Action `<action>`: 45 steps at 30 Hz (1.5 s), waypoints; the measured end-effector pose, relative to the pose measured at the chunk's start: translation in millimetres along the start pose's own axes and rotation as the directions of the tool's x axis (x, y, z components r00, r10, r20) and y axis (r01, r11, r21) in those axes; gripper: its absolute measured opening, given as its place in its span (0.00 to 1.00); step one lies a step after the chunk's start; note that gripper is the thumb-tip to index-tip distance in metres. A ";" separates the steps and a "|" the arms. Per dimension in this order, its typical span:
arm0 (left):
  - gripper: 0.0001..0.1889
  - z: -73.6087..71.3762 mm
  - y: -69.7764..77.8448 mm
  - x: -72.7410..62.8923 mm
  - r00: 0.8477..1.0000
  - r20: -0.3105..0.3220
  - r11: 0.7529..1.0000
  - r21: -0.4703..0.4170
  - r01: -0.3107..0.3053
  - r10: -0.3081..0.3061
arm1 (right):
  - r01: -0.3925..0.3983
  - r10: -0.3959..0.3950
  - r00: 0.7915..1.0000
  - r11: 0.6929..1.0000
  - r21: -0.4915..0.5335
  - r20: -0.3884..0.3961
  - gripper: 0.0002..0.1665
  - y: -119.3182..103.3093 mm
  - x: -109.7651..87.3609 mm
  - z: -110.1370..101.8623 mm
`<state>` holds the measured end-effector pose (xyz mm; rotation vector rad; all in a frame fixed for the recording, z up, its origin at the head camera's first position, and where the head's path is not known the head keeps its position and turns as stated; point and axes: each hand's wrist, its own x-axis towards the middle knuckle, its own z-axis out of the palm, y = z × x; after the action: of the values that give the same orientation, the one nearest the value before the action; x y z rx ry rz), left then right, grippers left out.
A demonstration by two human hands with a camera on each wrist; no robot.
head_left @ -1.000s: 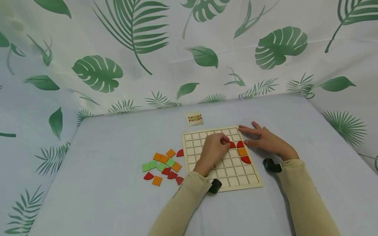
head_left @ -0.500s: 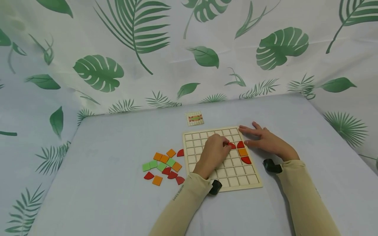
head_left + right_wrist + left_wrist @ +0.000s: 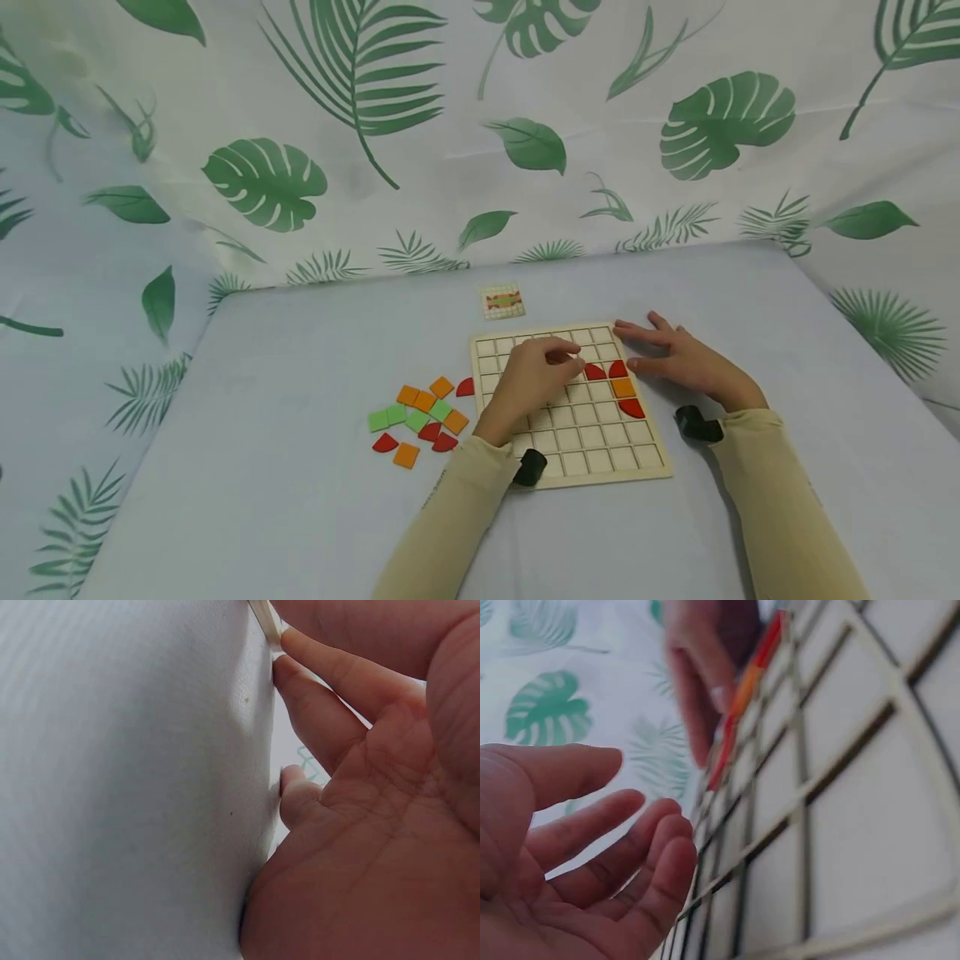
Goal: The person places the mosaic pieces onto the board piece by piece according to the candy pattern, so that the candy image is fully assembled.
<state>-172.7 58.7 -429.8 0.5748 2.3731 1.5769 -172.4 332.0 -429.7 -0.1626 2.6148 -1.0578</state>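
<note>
My left hand [image 3: 531,382] hovers over the wooden grid board [image 3: 591,437], thumb and fingers apart with nothing between them. Just right of its fingertips, a red quarter-circle tile [image 3: 595,372] lies in a cell. Beside that tile, along the board's right side, run another red quarter-circle [image 3: 617,369], an orange square tile [image 3: 622,387] and a third red one [image 3: 632,407]. My right hand [image 3: 686,362] rests with spread fingers at the board's upper right edge. In the left wrist view, the fingers of the left hand [image 3: 592,862] are loosely bent and bare.
Left of the board lie several loose tiles: orange squares [image 3: 406,455], green squares [image 3: 378,421] and red quarter-circles [image 3: 385,442]. One red tile [image 3: 466,387] touches the board's left edge. A small pattern card [image 3: 502,301] lies behind the board. Leaf-print cloth [image 3: 450,192] hangs behind the table.
My left hand has let go of the red quarter-circle tile and drawn back slightly left, its fingers parting. The tile stays in its cell. My right hand keeps its place at the board's edge.
</note>
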 end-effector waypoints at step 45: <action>0.20 -214.3 -74.0 -112.0 0.940 0.067 0.891 0.347 0.293 -0.335 | -0.031 0.031 0.999 1.000 -0.004 0.025 0.44 -1.8 -0.3 1.8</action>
<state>-172.7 -193.8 -416.3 0.3123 2.4957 0.9831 -171.6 329.6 -429.6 -0.1353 2.5886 -1.0344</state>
